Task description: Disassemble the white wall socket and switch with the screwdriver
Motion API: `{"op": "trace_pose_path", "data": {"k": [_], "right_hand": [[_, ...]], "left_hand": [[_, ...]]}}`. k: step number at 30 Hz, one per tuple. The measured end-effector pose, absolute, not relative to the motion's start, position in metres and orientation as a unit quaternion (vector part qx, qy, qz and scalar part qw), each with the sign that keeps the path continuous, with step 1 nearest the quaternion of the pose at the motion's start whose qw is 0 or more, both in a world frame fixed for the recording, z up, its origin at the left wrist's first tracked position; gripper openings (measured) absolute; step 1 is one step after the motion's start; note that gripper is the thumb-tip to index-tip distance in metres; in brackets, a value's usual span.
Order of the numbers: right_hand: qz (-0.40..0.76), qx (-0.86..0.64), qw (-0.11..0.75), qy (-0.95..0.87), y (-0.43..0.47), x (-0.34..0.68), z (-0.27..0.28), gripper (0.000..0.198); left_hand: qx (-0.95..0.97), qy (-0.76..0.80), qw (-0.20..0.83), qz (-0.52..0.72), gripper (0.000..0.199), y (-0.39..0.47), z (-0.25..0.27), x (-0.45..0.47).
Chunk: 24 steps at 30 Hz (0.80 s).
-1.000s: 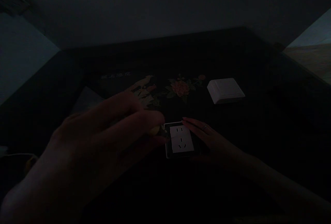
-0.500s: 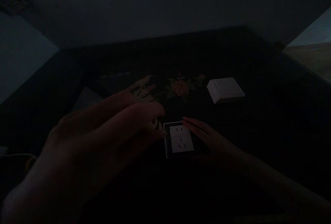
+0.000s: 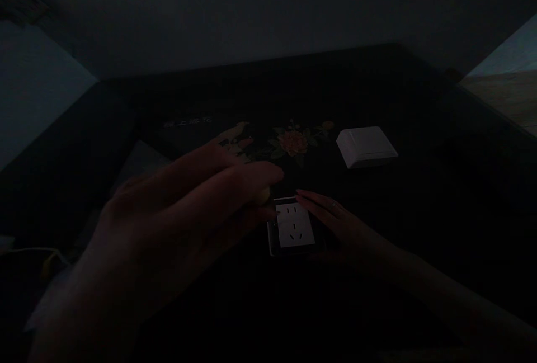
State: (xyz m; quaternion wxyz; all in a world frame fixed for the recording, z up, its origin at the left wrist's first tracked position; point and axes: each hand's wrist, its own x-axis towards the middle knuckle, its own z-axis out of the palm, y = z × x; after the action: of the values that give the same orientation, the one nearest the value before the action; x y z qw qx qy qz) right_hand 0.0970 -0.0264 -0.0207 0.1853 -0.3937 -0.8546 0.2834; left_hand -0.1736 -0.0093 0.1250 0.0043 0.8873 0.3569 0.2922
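A white wall socket (image 3: pixel 294 234) with a dark surround lies face up on the dark table. My right hand (image 3: pixel 331 215) grips it along its upper right edge, thumb side low and hard to see in the gloom. My left hand (image 3: pixel 197 206) is closed around what looks like a yellow-handled screwdriver (image 3: pixel 262 197). Only a bit of its yellow handle shows between thumb and fingers. Its tip is hidden or too dark to make out, close to the socket's upper left edge.
A white box-shaped piece (image 3: pixel 369 145) stands to the right behind the socket. Flower and bird pictures (image 3: pixel 293 142) decorate the dark tabletop. At the far left lies a pale cable (image 3: pixel 36 249) with something yellow. A wall (image 3: pixel 251 10) rises behind. The whole scene is very dim.
My left hand has shifted right and turned a little, covering more of the screwdriver and the socket's left edge. My right hand and the socket stay put.
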Motion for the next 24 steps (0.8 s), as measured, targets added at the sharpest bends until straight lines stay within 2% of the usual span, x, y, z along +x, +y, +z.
{"op": "trace_pose_path", "data": {"k": [3,8,14,19,24], "right_hand": [[0.282,-0.39,0.19,-0.856,-0.0265,0.0974,-0.0217,0.102],[0.28,-0.389,0.182,-0.859,-0.0259,0.097,-0.0243,0.102],[0.28,-0.386,0.189,-0.858,-0.0259,0.0978,-0.0245,0.101],[0.277,-0.385,0.186,-0.861,-0.026,0.0985,-0.0255,0.103],[0.275,-0.388,0.187,-0.86,-0.0258,0.0966,-0.0237,0.103]], "left_hand": [[0.9,0.331,-0.008,0.284,0.02,-0.0069,0.1252,-0.17],[0.893,0.344,0.04,0.287,0.029,-0.0075,0.1279,-0.1698],[0.878,0.371,-0.024,0.301,0.013,-0.0074,0.125,-0.1656],[0.884,0.37,-0.037,0.283,0.033,-0.0091,0.1228,-0.1736],[0.882,0.375,-0.021,0.284,0.035,-0.0064,0.1198,-0.1692]]}}
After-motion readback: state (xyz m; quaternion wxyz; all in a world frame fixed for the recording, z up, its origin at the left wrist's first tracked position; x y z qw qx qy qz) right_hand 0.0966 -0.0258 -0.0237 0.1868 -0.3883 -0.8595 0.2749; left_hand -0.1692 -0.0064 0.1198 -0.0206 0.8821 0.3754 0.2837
